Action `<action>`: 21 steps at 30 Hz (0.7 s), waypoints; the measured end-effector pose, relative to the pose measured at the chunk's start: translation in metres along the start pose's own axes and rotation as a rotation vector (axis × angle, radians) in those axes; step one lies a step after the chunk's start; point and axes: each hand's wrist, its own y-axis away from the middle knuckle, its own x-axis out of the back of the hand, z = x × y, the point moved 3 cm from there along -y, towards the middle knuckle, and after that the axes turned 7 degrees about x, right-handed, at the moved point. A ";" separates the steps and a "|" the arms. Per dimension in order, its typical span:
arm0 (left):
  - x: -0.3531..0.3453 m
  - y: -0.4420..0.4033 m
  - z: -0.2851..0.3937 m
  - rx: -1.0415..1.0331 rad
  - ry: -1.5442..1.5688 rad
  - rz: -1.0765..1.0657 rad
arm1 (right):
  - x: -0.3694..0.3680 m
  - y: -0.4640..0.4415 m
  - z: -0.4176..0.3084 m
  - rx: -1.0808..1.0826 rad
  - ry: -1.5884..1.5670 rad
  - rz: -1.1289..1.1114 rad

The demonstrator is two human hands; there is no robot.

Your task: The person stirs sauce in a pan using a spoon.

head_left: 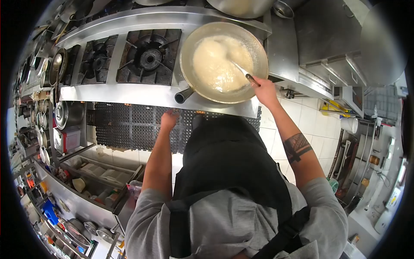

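Observation:
A wide metal pan (188,71) sits at the right end of the stove, its black-ended handle (184,95) pointing toward the front left. Bubbling, pale creamy liquid (215,60) fills its middle. My right hand (264,91) grips a dark-handled spoon or ladle (240,70) at the pan's right rim; the tool's far end is sunk in the liquid and hidden. Off the stove's front edge, left of the pan handle and not touching it, is my left hand (170,118), its fingers curled, their hold unclear.
Left of the pan are bare burners (150,58) with black grates. Another large pan (241,5) stands behind. A lidded pot (68,115) is at the left, steel drawers (340,71) at the right. A perforated black mat (125,129) covers the floor.

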 end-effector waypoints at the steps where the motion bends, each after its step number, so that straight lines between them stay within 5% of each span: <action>1: 0.000 0.001 0.007 -0.008 -0.001 0.002 | 0.000 0.004 -0.001 0.009 0.005 -0.049; 9: -0.006 -0.013 0.018 -0.004 -0.094 0.021 | 0.077 0.049 -0.030 -0.065 0.224 -0.415; 19: -0.028 0.006 -0.036 -0.036 0.052 0.236 | 0.150 -0.027 -0.062 0.655 0.723 -0.101; 21: -0.027 0.027 -0.053 0.154 0.014 0.048 | 0.148 -0.066 -0.065 0.772 0.741 -0.084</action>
